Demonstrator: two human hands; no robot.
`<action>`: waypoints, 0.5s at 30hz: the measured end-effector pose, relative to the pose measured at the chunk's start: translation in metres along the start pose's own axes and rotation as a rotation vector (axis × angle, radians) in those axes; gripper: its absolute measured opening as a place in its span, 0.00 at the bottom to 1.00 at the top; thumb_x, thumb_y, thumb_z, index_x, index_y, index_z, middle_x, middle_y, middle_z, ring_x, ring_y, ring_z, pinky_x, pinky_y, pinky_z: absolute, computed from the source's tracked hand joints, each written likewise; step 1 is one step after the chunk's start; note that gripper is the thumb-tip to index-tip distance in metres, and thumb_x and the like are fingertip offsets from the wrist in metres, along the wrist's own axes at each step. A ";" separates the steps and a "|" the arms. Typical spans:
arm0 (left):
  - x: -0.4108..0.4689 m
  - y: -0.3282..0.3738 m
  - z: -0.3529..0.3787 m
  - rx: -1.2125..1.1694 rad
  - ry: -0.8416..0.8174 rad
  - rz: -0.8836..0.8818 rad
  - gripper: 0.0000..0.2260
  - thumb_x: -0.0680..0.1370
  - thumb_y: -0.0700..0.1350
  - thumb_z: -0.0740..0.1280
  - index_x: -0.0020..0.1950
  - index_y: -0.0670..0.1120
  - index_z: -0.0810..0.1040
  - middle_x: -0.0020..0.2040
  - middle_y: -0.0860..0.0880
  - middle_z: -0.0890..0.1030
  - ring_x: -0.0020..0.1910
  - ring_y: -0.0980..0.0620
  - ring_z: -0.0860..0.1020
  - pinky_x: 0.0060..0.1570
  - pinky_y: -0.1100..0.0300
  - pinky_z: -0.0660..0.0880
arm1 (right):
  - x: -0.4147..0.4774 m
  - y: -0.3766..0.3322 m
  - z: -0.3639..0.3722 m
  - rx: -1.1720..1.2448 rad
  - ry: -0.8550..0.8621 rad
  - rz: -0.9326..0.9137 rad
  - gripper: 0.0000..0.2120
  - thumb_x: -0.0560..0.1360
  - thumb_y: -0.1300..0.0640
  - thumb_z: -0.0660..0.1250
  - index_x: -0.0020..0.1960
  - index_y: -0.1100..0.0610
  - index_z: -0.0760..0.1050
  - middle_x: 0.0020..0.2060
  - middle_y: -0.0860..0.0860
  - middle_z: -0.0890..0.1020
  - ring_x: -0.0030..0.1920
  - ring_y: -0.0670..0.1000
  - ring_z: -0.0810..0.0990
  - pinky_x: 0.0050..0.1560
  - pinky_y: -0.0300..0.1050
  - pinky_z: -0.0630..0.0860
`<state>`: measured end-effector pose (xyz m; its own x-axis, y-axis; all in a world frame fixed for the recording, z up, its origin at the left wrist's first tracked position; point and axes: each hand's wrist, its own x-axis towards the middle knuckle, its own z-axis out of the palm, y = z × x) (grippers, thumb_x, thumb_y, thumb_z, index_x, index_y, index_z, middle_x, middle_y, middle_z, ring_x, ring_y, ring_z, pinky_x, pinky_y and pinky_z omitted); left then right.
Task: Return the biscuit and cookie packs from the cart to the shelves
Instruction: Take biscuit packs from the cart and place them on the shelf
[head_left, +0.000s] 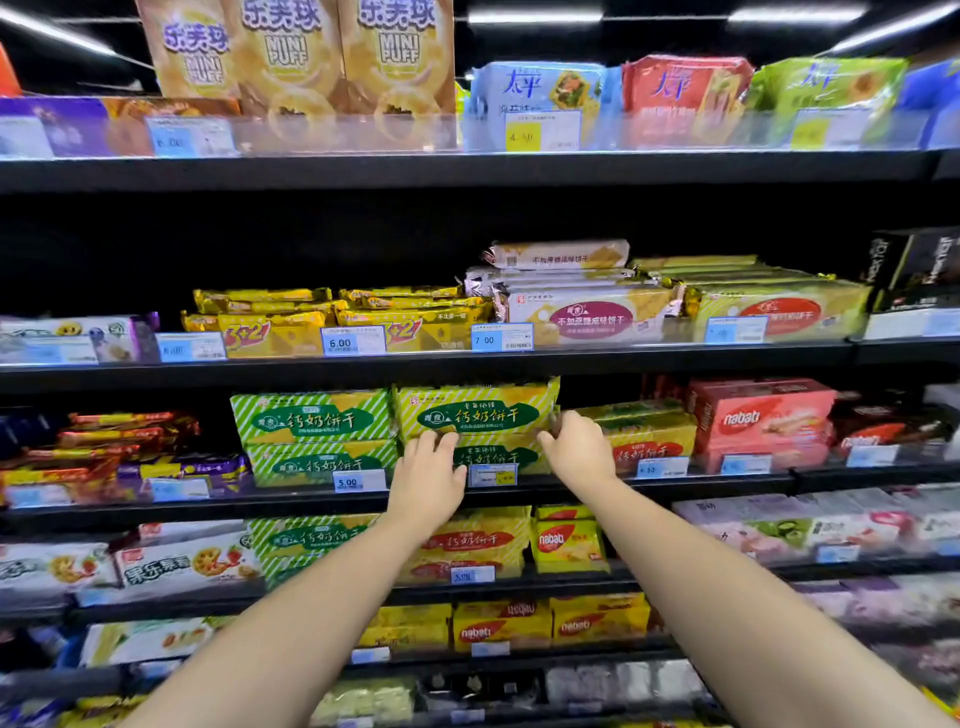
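Biscuit pack: the green pack (478, 413) is lying on the third shelf (727, 480) from the top, resting on a second green pack (493, 457).
Left hand: the left hand (426, 483) is reaching up. Its fingers (434, 444) are lying nearly straight and a little apart against the pack's lower left edge.
Right hand: the right hand (579, 449) is curling round the pack's right end and gripping it.
Left side: a pile of two more green packs (311, 418) is sitting just beside it, and the piles are touching.
Right side: yellow packs with red labels (647, 431) are sitting just beside the right hand. I cannot tell how many.
Further right: pink boxes (761, 415) are sitting in a stack.
In the way: the shelf above (208, 371) is hanging close over the top of the pack. The left hand is covering part of the second green pack.
Price tags: a tag reading 5.00 (358, 480) is sticking to the shelf front under the left pile. Another tag (492, 475) is showing between the two hands.
Shelf below: more striped packs (311, 535) are lying there, partly behind the arms.
Count: four green packs are sitting on this shelf, in two piles of two. Three tall puff boxes (291, 52) are standing on the top shelf. Two hands are touching one pack.
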<state>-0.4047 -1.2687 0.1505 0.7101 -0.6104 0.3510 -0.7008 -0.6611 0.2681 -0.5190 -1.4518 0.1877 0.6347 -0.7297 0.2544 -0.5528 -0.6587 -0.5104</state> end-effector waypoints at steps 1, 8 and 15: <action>-0.003 0.003 -0.001 0.001 -0.019 0.006 0.23 0.82 0.52 0.64 0.76 0.48 0.67 0.69 0.46 0.70 0.69 0.43 0.68 0.67 0.46 0.71 | -0.004 0.001 -0.001 -0.020 -0.024 -0.024 0.16 0.79 0.44 0.66 0.48 0.59 0.76 0.44 0.55 0.81 0.50 0.60 0.81 0.49 0.51 0.78; -0.053 0.027 -0.024 0.086 -0.187 0.016 0.20 0.82 0.53 0.62 0.72 0.49 0.71 0.68 0.46 0.74 0.65 0.43 0.73 0.61 0.46 0.74 | -0.053 0.014 -0.017 -0.317 -0.278 -0.192 0.19 0.81 0.39 0.60 0.53 0.54 0.78 0.49 0.53 0.81 0.53 0.58 0.80 0.53 0.54 0.74; -0.106 0.033 -0.025 0.261 -0.422 0.108 0.18 0.82 0.53 0.57 0.69 0.48 0.73 0.62 0.46 0.77 0.63 0.42 0.74 0.62 0.47 0.71 | -0.113 0.034 -0.018 -0.438 -0.516 -0.246 0.20 0.81 0.41 0.59 0.65 0.53 0.75 0.61 0.56 0.77 0.62 0.61 0.76 0.61 0.57 0.71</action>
<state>-0.5045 -1.2148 0.1448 0.6379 -0.7689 -0.0431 -0.7697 -0.6385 -0.0016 -0.6197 -1.3949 0.1562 0.8830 -0.4426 -0.1559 -0.4584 -0.8847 -0.0847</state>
